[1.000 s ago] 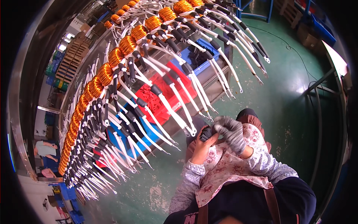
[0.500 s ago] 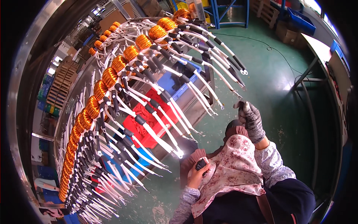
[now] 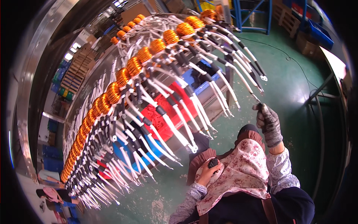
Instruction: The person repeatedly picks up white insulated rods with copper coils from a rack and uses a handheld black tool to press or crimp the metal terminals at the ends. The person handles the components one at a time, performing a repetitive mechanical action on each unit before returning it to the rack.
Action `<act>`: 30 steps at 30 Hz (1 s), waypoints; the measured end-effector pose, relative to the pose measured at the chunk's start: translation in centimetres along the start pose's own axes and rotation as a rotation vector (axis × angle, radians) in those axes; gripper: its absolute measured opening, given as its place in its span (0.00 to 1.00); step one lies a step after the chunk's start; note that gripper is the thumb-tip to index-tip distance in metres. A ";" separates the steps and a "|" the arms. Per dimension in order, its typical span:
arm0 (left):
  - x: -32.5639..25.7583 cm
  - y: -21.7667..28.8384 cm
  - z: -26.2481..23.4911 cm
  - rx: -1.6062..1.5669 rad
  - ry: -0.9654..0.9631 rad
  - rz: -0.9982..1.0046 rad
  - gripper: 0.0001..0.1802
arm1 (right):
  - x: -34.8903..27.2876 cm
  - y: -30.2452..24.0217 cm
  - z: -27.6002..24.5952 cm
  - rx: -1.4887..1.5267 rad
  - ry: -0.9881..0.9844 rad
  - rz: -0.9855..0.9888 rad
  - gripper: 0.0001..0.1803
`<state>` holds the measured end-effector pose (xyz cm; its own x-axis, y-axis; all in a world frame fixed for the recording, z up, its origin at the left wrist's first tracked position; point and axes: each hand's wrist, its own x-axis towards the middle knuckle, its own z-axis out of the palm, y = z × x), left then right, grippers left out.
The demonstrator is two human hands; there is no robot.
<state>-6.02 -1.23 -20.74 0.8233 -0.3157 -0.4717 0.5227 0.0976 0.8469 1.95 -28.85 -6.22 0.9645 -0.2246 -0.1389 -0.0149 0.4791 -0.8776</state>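
On my right, a grey-gloved right hand (image 3: 269, 125) is raised with its fingers curled, its fingertips pinched at the metal-tipped end of a white cable (image 3: 244, 82). That cable hangs from a row of copper-wound ring coils (image 3: 144, 55) on a rack, among several white cables with black sleeves. Close to my lap, my left hand (image 3: 209, 172) is closed around a small black bundle (image 3: 213, 162). What the bundle consists of cannot be made out. A flowered apron (image 3: 235, 168) lies beneath that hand.
Under the hanging cables stand a red bin (image 3: 164, 112) with red pieces inside and a blue bin (image 3: 197, 76) with dark pieces. A white-topped table (image 3: 335, 61) is at the right. Blue shelving (image 3: 253, 16) stands at the back, and a thin cord (image 3: 287, 56) crosses the green floor.
The whole scene has shifted rightward in the view. My right hand stays at the cable's end, and my left still holds the black bundle.
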 end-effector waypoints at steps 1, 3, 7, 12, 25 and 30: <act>0.1 0.0 0.0 -0.001 0.001 0.019 0.10 | 0.2 0.2 -0.6 -0.021 -0.010 0.001 0.19; -0.1 0.5 0.3 -0.034 0.015 0.023 0.10 | 0.3 0.0 -0.6 -0.019 -0.021 -0.008 0.20; 0.4 -0.7 -0.5 0.013 -0.037 0.067 0.14 | 0.5 -1.4 0.6 -0.016 -0.155 0.082 0.19; 0.5 -1.4 -0.7 0.028 -0.008 0.075 0.15 | 3.6 -0.2 1.8 0.104 -0.126 0.167 0.18; 0.9 -2.3 -0.7 0.124 0.009 0.071 0.19 | 9.3 1.0 -1.5 0.725 -0.572 0.305 0.16; 0.7 -2.7 -1.0 0.116 -0.017 0.066 0.18 | 7.4 1.7 0.1 -0.124 -0.266 -0.116 0.17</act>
<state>-6.64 -0.82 -23.60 0.8509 -0.3279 -0.4104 0.4373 0.0095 0.8993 9.11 -29.66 -8.68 0.9965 -0.0340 0.0761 0.0832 0.3525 -0.9321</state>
